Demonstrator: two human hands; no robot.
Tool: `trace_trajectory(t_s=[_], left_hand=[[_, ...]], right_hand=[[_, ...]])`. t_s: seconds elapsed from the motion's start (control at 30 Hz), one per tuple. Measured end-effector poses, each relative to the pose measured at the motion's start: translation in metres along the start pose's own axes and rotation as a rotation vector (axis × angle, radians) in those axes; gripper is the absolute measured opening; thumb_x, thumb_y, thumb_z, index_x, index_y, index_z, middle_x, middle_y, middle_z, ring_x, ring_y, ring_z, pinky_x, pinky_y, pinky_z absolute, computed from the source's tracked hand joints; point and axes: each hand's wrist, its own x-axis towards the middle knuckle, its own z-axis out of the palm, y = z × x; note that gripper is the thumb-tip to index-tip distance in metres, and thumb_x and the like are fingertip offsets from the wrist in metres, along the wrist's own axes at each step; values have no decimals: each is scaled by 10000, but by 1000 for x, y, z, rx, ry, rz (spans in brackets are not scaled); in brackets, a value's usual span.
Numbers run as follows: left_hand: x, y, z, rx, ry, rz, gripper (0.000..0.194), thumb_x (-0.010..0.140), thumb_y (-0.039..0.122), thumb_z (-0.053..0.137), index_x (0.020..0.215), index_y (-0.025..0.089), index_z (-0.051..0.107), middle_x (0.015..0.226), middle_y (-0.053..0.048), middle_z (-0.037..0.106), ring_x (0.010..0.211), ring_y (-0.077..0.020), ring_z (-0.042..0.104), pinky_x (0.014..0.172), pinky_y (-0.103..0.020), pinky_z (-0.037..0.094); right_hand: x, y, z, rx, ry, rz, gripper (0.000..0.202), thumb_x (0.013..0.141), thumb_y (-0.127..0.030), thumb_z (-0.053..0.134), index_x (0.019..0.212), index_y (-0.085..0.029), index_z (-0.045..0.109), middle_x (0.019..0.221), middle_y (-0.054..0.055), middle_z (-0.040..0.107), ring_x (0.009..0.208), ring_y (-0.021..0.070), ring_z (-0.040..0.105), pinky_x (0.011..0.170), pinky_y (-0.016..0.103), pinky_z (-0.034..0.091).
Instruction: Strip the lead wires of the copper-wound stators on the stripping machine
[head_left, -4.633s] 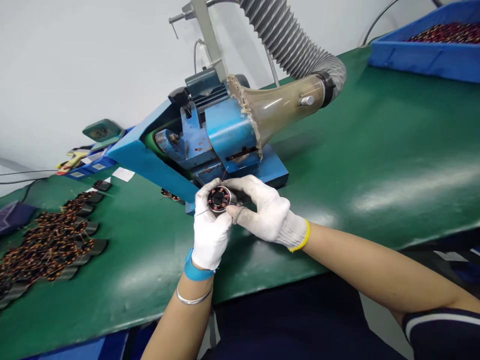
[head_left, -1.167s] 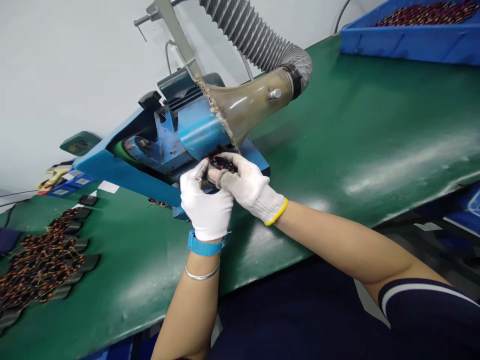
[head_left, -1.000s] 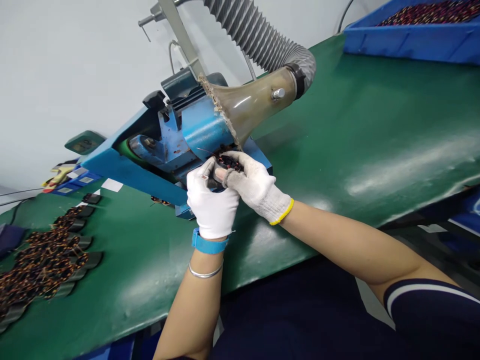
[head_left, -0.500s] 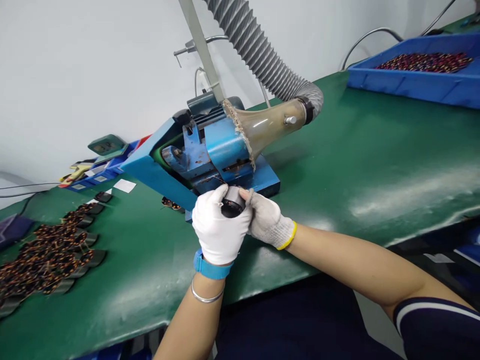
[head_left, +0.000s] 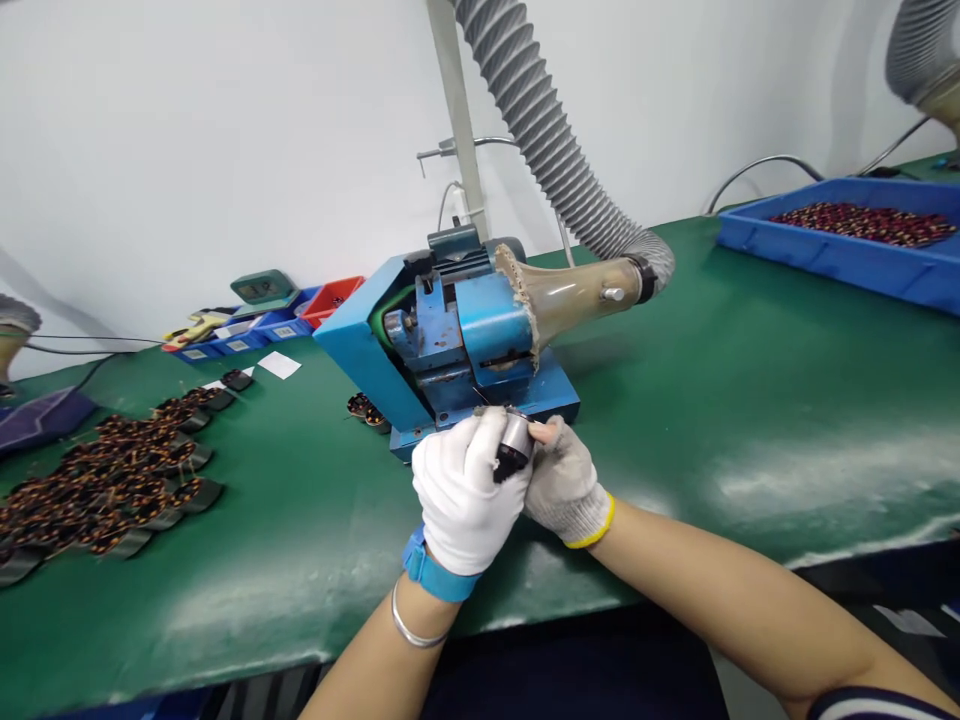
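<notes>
Both gloved hands meet around a short silver-and-black cylindrical motor part, just in front of a blue belt-driven machine. My left hand, in a white glove, has its fingers wrapped over the part's left side. From the right, my right hand, in a grey knitted glove with a yellow cuff, pinches it with a bare thumb tip showing. A thin wire sticks up near the left fingertips. Part of the cylinder is covered by the fingers.
Rows of dark motor parts with copper windings lie on the green bench at left. A ribbed grey hose runs from the machine's funnel. A blue tray of small parts stands at right, small bins at back left.
The view has shifted, so the machine sits lower and farther right. Both hands still grip the cylindrical part, which is tilted differently and shows more of its silver side.
</notes>
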Motion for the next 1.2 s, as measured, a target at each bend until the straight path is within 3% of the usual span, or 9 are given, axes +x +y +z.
trace_trajectory(t_s=[0.1,0.2,0.37,0.57,0.73,0.83,0.97,1.07,1.2], left_hand=[[-2,-2,2,-63,-24,-85,412,728,288,758,1102,219,598,973,-108,724,869,-262,700,784,-405,534],[-11,-7,0,-158,-121,-247,392,725,286,720,1085,196,593,1011,-119,709,937,-274,692,843,-425,551],[-50,-31,-27,-273,-449,-682,393,703,311,715,1058,204,586,994,-79,718,901,-226,712,820,-360,585],[-87,-120,-87,184,-717,-946,670,664,590,721,1183,185,596,1214,-133,675,1160,-300,636,998,-416,505],[-98,-185,-113,475,-739,-1001,824,768,671,511,1205,-28,524,1316,-375,505,1313,-505,431,1050,-633,347],[-98,-194,-96,354,-813,-887,781,771,627,532,1234,-2,522,1394,-340,464,1381,-471,362,1116,-582,293],[-78,-211,-49,148,-851,-798,804,742,637,602,1325,94,491,1522,-230,388,1451,-378,301,1182,-484,240],[-53,-234,-9,30,-815,-834,995,691,602,682,1440,36,351,1529,-269,355,1440,-397,318,1177,-485,260],[-32,-248,22,-178,-769,-816,1072,705,348,709,1544,93,91,1531,-174,405,1367,-258,467,1108,-312,387]], right_hand=[[2,1,-3,-43,7,0,190,629,-421,564,713,-260,619,765,12,718,824,245,683,861,413,554],[1,2,-5,-341,-51,-2,408,634,-417,611,978,-203,659,1006,72,733,990,269,675,956,434,518],[-14,2,-2,-987,-455,-4,650,690,-430,649,1277,-158,584,1300,147,621,1196,306,594,1042,470,462],[-31,8,-1,-1457,-671,-28,661,788,-437,583,1392,-179,510,1419,129,540,1257,337,550,1025,479,468],[-31,8,-2,-1533,-741,-23,603,841,-445,525,1395,-207,503,1392,99,566,1213,304,583,953,414,504],[-29,10,-2,-1605,-816,6,574,851,-446,515,1375,-213,519,1344,101,593,1138,310,619,894,418,516],[-30,14,-2,-1667,-916,-48,538,860,-453,510,1334,-203,549,1229,108,638,1064,319,636,842,423,519],[-31,15,-3,-1699,-946,-80,532,861,-445,511,1328,-194,553,1219,121,638,1059,319,636,845,425,517],[-27,11,-5,-1736,-904,-88,526,863,-413,512,1338,-189,550,1299,141,604,1095,302,630,885,406,510]])
